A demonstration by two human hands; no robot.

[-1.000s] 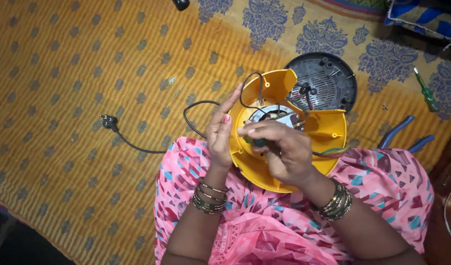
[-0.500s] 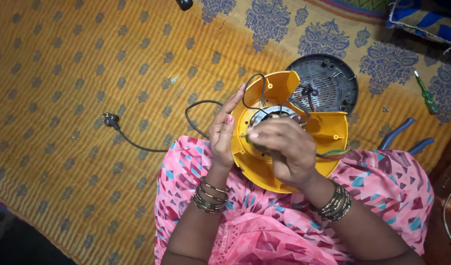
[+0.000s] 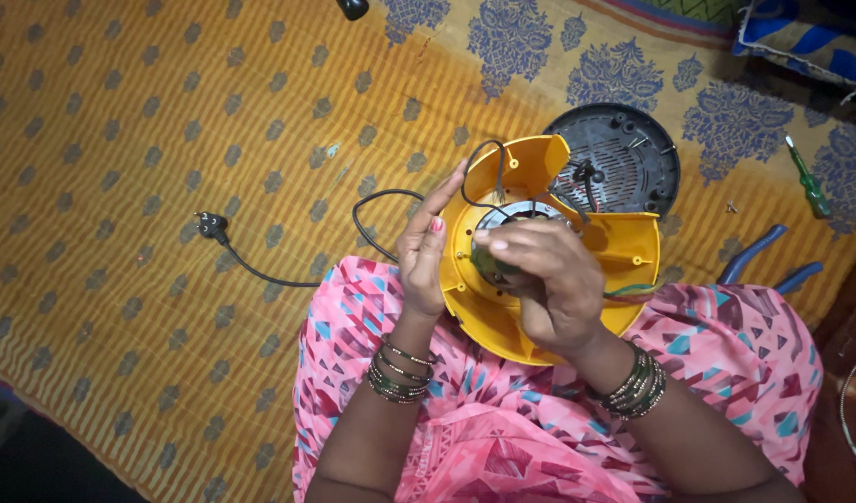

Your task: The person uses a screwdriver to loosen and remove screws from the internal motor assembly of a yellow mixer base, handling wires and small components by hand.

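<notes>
— Looking at the yellow housing (image 3: 539,298) first: it rests on the person's lap, open side up, with the round motor part (image 3: 521,219) in its middle. Where are the fingers to it?

— The right hand (image 3: 544,284) is directly over the centre. Its fingers (image 3: 502,244) are curled closed around a small dark thing; I cannot tell what it is. The motor part lies just beyond those fingertips, away from the body.

— And the other hand?

— The left hand (image 3: 423,256) is at the housing's left rim, fingers straight and loose, only steadying it, not gripping. So the right hand is the nearer one to the centre.

— Further out?

— Beyond the fingertips lies a black round cover (image 3: 623,163), touching the housing. A black cord (image 3: 372,210) goes left to a plug (image 3: 209,224). A green screwdriver (image 3: 808,182) and blue-handled pliers (image 3: 768,256) lie well right, on the patterned cloth (image 3: 167,140).
</notes>
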